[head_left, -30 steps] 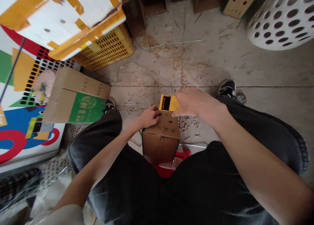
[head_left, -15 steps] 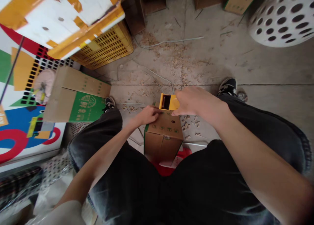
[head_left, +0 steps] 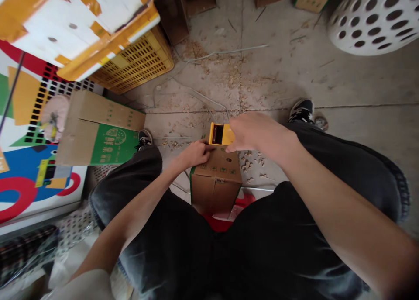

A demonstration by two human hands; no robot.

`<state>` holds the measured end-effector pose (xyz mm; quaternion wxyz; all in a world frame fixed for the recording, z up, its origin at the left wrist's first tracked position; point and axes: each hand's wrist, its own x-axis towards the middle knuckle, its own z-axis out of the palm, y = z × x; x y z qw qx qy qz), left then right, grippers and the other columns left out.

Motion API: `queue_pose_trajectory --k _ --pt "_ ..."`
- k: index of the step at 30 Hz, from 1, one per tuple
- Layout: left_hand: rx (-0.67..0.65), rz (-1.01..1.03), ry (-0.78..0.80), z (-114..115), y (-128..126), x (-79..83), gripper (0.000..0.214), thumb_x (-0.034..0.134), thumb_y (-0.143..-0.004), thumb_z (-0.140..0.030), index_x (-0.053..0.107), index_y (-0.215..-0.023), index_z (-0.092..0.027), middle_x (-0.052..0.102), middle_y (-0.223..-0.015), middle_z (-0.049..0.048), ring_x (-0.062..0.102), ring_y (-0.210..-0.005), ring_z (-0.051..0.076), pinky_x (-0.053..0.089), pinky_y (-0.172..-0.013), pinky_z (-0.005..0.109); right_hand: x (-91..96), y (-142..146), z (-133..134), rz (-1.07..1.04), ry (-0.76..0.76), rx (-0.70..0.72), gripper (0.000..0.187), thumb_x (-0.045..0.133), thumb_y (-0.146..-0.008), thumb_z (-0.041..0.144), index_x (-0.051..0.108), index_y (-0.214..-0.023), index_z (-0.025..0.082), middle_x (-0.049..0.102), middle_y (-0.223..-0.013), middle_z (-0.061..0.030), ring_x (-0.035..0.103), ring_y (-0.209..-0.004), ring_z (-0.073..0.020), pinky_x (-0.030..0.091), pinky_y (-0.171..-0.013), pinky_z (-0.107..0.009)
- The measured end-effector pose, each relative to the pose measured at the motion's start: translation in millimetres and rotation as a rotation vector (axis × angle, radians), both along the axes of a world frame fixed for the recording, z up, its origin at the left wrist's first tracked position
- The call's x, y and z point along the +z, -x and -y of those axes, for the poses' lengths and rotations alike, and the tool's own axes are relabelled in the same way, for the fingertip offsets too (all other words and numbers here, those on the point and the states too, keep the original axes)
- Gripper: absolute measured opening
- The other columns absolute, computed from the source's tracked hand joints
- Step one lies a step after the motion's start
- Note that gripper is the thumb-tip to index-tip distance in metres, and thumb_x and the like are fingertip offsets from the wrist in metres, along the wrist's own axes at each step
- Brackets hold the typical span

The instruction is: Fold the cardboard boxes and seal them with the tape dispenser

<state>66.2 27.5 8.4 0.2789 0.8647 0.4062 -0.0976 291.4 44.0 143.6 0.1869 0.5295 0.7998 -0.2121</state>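
Note:
A small brown cardboard box (head_left: 216, 180) with green edges stands on the floor between my knees. My left hand (head_left: 195, 153) rests on its far left top edge, fingers curled and pressing down on the cardboard. My right hand (head_left: 258, 134) is closed on a yellow tape dispenser (head_left: 220, 134), held at the box's far edge. Both arms reach forward over my dark trousers. A red object (head_left: 225, 223) shows under the box.
A folded brown and green carton (head_left: 98, 132) lies on the left beside a colourful board (head_left: 29, 169). A yellow crate (head_left: 137, 64) and a white and orange box (head_left: 78, 25) stand at the upper left. A white perforated basket (head_left: 376, 16) is at the upper right. Wood shavings litter the concrete floor (head_left: 262, 73).
The box has turned slightly under my hands. My left hand has shifted a little along its top edge. The right hand stays on the yellow tape dispenser.

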Motion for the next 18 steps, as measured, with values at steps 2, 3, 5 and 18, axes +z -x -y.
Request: queue_pose_trajectory --k 2,3,5,18 --pt "-0.003 -0.012 0.016 -0.3 0.1 -1.3 0.042 0.044 -0.088 -0.019 0.075 -0.114 -0.021 0.07 -0.112 0.0104 0.07 -0.096 0.023 0.054 -0.094 0.039 -0.3 0.1 -0.2 -0.008 0.008 -0.007 0.056 0.077 -0.078 0.045 0.071 -0.123 0.013 0.073 -0.116 -0.0194 0.068 -0.107 -0.0369 0.053 -0.083 -0.042" --pt "-0.002 -0.013 0.023 -0.5 0.4 -2.5 0.042 0.043 -0.088 -0.02 0.075 -0.116 -0.021 0.07 -0.113 0.0102 0.069 -0.096 0.023 0.054 -0.095 0.04 -0.4 0.1 -0.2 -0.012 0.011 -0.012 0.056 0.078 -0.077 0.045 0.071 -0.122 0.013 0.073 -0.115 -0.0193 0.068 -0.107 -0.0371 0.053 -0.083 -0.041" --pt "0.001 -0.002 0.034 -0.8 1.1 -5.9 0.043 0.043 -0.089 -0.019 0.073 -0.12 -0.022 0.069 -0.115 0.0094 0.068 -0.099 0.023 0.053 -0.098 0.04 -0.8 -0.2 -0.1 -0.026 0.005 -0.016 0.056 0.078 -0.076 0.045 0.072 -0.122 0.014 0.074 -0.115 -0.0183 0.069 -0.106 -0.0371 0.053 -0.083 -0.042" --pt "-0.011 -0.023 -0.059 -3.0 -0.5 -11.0 0.039 0.045 -0.089 -0.022 0.075 -0.114 -0.023 0.064 -0.118 0.01 0.062 -0.111 0.025 0.049 -0.104 0.042 -5.6 -0.9 -0.7 -0.03 0.022 -0.029 0.06 0.079 -0.075 0.048 0.071 -0.123 0.014 0.073 -0.116 -0.0184 0.068 -0.108 -0.0365 0.053 -0.081 -0.04"
